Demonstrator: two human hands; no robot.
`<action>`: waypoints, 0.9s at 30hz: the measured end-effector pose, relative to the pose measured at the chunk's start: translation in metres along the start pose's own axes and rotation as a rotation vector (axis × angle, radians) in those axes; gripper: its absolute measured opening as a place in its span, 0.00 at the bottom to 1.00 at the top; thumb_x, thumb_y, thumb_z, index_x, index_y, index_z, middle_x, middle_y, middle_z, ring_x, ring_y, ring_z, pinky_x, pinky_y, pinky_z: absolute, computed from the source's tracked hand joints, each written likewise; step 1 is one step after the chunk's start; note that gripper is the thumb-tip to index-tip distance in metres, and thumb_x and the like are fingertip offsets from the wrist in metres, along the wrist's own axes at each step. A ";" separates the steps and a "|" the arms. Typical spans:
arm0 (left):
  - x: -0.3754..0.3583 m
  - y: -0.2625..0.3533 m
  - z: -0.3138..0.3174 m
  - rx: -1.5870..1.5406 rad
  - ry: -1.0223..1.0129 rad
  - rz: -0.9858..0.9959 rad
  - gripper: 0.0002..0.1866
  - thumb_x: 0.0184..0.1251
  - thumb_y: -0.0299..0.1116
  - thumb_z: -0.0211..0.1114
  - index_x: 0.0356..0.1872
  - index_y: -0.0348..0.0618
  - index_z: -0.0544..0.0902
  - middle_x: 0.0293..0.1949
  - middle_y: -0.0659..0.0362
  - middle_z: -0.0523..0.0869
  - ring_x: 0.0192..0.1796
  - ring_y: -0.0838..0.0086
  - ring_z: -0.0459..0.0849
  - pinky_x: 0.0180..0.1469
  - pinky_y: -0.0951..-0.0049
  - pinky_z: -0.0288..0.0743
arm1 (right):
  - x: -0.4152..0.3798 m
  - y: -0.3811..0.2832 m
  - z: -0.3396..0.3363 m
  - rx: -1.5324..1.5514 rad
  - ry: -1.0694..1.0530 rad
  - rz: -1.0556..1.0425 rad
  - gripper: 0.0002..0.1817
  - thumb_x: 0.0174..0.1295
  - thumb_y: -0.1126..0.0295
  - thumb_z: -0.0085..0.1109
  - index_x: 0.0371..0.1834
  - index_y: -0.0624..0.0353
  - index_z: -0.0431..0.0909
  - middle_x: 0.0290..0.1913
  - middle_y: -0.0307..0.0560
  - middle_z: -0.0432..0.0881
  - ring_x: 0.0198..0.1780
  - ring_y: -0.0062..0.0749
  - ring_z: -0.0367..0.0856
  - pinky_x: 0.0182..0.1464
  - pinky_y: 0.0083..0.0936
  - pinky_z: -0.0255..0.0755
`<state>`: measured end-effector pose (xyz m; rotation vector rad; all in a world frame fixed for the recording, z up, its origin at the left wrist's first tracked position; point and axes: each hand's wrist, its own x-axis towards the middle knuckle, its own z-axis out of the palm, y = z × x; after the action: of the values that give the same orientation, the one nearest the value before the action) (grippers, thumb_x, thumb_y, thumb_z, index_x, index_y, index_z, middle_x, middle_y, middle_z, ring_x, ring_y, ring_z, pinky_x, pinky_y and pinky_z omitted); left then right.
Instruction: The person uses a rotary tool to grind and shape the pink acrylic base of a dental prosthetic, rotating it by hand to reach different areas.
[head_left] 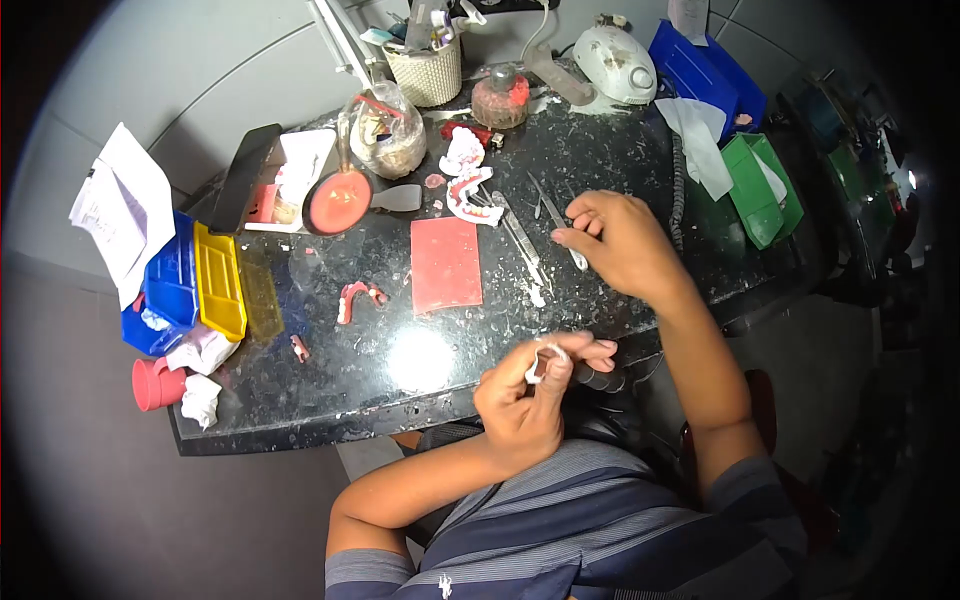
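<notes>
Above my lap, my left hand (pixel 525 400) pinches a small, thin, whitish curved piece (pixel 536 366) between thumb and fingers; the fingers cover part of it. My right hand (pixel 625 245) is over the bench, fingers half curled, with a gap between thumb and forefinger. By its thumb lies a slim metal hand tool (pixel 551 210) with a pale handle end; it does not look gripped. Left of that tool, a metal instrument (pixel 518 238) lies on the bench. A pink wax sheet (pixel 446 265) lies further left, below a white dental cast with a pink rim (pixel 468 196).
A pink denture piece (pixel 352 300) lies left of the wax sheet. Behind are a pan of pink wax (pixel 340 203), a glass jar (pixel 388 140), a burner (pixel 500 100) and a woven cup (pixel 425 75). Bins in yellow (pixel 218 285) and green (pixel 755 195) flank the bench.
</notes>
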<state>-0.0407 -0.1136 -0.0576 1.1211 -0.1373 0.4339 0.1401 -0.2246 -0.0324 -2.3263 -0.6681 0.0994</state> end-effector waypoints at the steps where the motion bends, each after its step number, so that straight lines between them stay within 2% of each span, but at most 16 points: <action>1: 0.006 -0.004 -0.001 -0.039 0.015 0.005 0.17 0.85 0.34 0.55 0.57 0.25 0.77 0.43 0.35 0.88 0.44 0.53 0.91 0.54 0.52 0.85 | 0.003 -0.002 0.005 -0.063 0.015 0.021 0.14 0.61 0.69 0.74 0.42 0.68 0.85 0.36 0.54 0.88 0.38 0.40 0.87 0.44 0.32 0.80; 2: 0.013 -0.007 -0.001 -0.078 0.028 0.010 0.18 0.85 0.34 0.55 0.59 0.25 0.76 0.41 0.37 0.89 0.41 0.54 0.91 0.52 0.54 0.85 | 0.005 -0.003 0.007 -0.128 0.031 0.042 0.12 0.60 0.69 0.73 0.40 0.67 0.85 0.38 0.59 0.89 0.41 0.52 0.90 0.47 0.37 0.82; 3: 0.019 -0.008 0.003 -0.085 0.058 0.027 0.20 0.85 0.35 0.54 0.64 0.27 0.75 0.35 0.43 0.88 0.36 0.61 0.88 0.46 0.58 0.84 | 0.007 -0.003 0.005 -0.134 0.034 0.050 0.12 0.60 0.69 0.73 0.40 0.67 0.85 0.38 0.59 0.89 0.41 0.52 0.90 0.47 0.37 0.82; 5: 0.027 -0.011 0.002 -0.111 0.085 0.026 0.20 0.85 0.34 0.54 0.66 0.28 0.75 0.32 0.47 0.86 0.35 0.64 0.86 0.44 0.60 0.83 | 0.007 -0.001 0.001 -0.054 -0.047 0.159 0.10 0.60 0.73 0.71 0.39 0.70 0.84 0.32 0.53 0.88 0.33 0.32 0.87 0.39 0.30 0.80; 6: 0.031 -0.011 0.003 -0.127 0.113 0.029 0.20 0.85 0.34 0.55 0.67 0.29 0.74 0.30 0.50 0.85 0.33 0.67 0.85 0.42 0.62 0.82 | 0.007 0.002 0.001 -0.063 -0.049 0.171 0.10 0.60 0.73 0.71 0.39 0.70 0.84 0.32 0.53 0.88 0.33 0.32 0.87 0.39 0.30 0.80; 7: 0.036 -0.009 0.007 -0.097 0.156 0.013 0.24 0.87 0.40 0.52 0.70 0.29 0.73 0.26 0.55 0.81 0.29 0.72 0.79 0.38 0.66 0.77 | 0.007 0.004 0.002 -0.041 -0.027 0.166 0.09 0.60 0.74 0.71 0.38 0.70 0.84 0.32 0.53 0.88 0.33 0.33 0.86 0.39 0.30 0.80; 8: 0.041 -0.009 0.007 -0.108 0.157 0.003 0.24 0.87 0.40 0.52 0.70 0.29 0.73 0.26 0.55 0.81 0.29 0.72 0.79 0.38 0.66 0.77 | 0.007 0.006 0.002 -0.017 -0.006 0.162 0.08 0.60 0.74 0.70 0.38 0.69 0.84 0.31 0.53 0.88 0.32 0.33 0.86 0.38 0.31 0.80; 10: 0.048 -0.010 0.006 -0.248 0.159 0.063 0.32 0.87 0.51 0.46 0.71 0.28 0.71 0.25 0.57 0.79 0.27 0.72 0.75 0.37 0.67 0.73 | 0.005 0.003 0.003 -0.036 -0.002 0.158 0.07 0.61 0.75 0.69 0.38 0.69 0.84 0.32 0.52 0.87 0.31 0.31 0.85 0.38 0.29 0.79; 12: 0.049 -0.011 0.003 -0.378 0.104 0.144 0.46 0.83 0.66 0.29 0.73 0.28 0.69 0.25 0.57 0.77 0.29 0.69 0.75 0.41 0.64 0.71 | 0.004 0.005 0.003 -0.048 0.006 0.146 0.06 0.62 0.76 0.68 0.38 0.69 0.84 0.32 0.50 0.87 0.31 0.28 0.84 0.39 0.28 0.79; 15: 0.053 -0.010 0.001 -0.523 0.165 0.124 0.44 0.86 0.60 0.28 0.70 0.21 0.71 0.28 0.54 0.79 0.31 0.69 0.76 0.44 0.66 0.70 | 0.003 0.012 -0.001 0.147 -0.021 0.218 0.06 0.64 0.77 0.66 0.42 0.68 0.84 0.36 0.54 0.89 0.39 0.36 0.90 0.45 0.30 0.81; 17: 0.054 -0.007 -0.005 -0.557 0.213 0.001 0.45 0.82 0.66 0.33 0.71 0.30 0.72 0.31 0.58 0.76 0.35 0.68 0.73 0.50 0.61 0.68 | -0.003 0.019 -0.005 0.450 -0.064 0.190 0.07 0.69 0.78 0.62 0.46 0.69 0.83 0.36 0.45 0.87 0.36 0.22 0.83 0.42 0.22 0.78; 20: 0.056 -0.006 -0.007 -0.559 0.221 -0.019 0.43 0.81 0.65 0.34 0.70 0.31 0.74 0.33 0.60 0.74 0.38 0.69 0.71 0.54 0.62 0.64 | -0.015 0.002 -0.026 0.616 -0.176 0.267 0.08 0.72 0.77 0.60 0.49 0.69 0.83 0.36 0.39 0.85 0.35 0.15 0.78 0.40 0.19 0.76; 22: 0.060 -0.006 -0.005 -0.571 0.176 -0.019 0.47 0.79 0.68 0.35 0.71 0.29 0.71 0.36 0.60 0.73 0.40 0.69 0.70 0.55 0.65 0.63 | -0.026 -0.006 -0.031 0.664 -0.188 0.247 0.07 0.73 0.77 0.58 0.49 0.67 0.81 0.38 0.39 0.83 0.36 0.16 0.78 0.41 0.19 0.76; 24: 0.062 -0.004 0.004 -0.560 0.252 -0.010 0.51 0.77 0.71 0.36 0.75 0.26 0.66 0.38 0.60 0.71 0.41 0.70 0.69 0.55 0.66 0.64 | -0.038 -0.014 -0.026 0.652 -0.006 0.086 0.05 0.73 0.79 0.56 0.48 0.66 0.79 0.41 0.39 0.81 0.37 0.15 0.77 0.40 0.18 0.74; 25: 0.063 -0.003 0.007 -0.530 0.225 -0.001 0.55 0.75 0.73 0.36 0.77 0.23 0.59 0.40 0.59 0.70 0.42 0.71 0.68 0.55 0.68 0.64 | -0.044 -0.015 -0.024 0.527 0.037 0.014 0.04 0.73 0.79 0.53 0.47 0.65 0.77 0.42 0.41 0.79 0.36 0.17 0.76 0.39 0.19 0.72; 27: 0.063 -0.001 0.013 -0.499 0.225 -0.012 0.57 0.74 0.76 0.36 0.79 0.24 0.56 0.41 0.60 0.70 0.43 0.71 0.68 0.56 0.69 0.64 | -0.051 -0.021 -0.007 0.444 0.161 -0.187 0.04 0.74 0.78 0.53 0.46 0.65 0.76 0.42 0.45 0.79 0.35 0.25 0.77 0.40 0.25 0.73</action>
<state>0.0184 -0.1087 -0.0320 0.5780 -0.0367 0.4798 0.0887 -0.2413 -0.0194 -1.8184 -0.6987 -0.0238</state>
